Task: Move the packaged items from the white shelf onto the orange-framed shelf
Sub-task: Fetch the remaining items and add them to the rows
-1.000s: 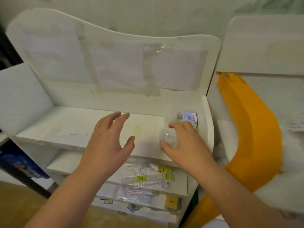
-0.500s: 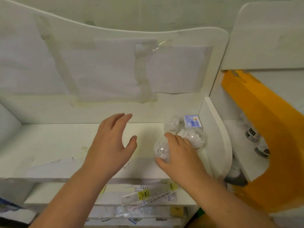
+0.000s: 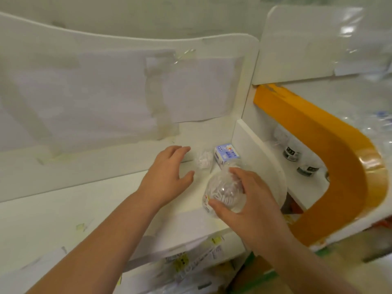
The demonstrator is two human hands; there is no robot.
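Right hand grips a clear bag of small white pieces; left hand spread beside it on the white shelf.

Right hand [image 3: 250, 200]: thumb and fingers curled round the clear bag of small white pieces [image 3: 222, 190], bag at the right end of the white shelf [image 3: 63, 209] top board; lifted or resting, cannot tell. Left hand [image 3: 167, 177]: fingers straight, slightly spread, thumb out, holding nothing, just left of the bag over the same board. Behind the bag, in the shelf's right rear corner: small blue-and-white box [image 3: 226, 153], and left of it a smaller clear packet of white bits [image 3: 204, 160]. Lower boards of the white shelf hold flat packets with yellow labels [image 3: 191, 259]. Right of the white shelf: orange-framed shelf [image 3: 331, 145], with two dark-labelled jars [image 3: 291, 152] inside.
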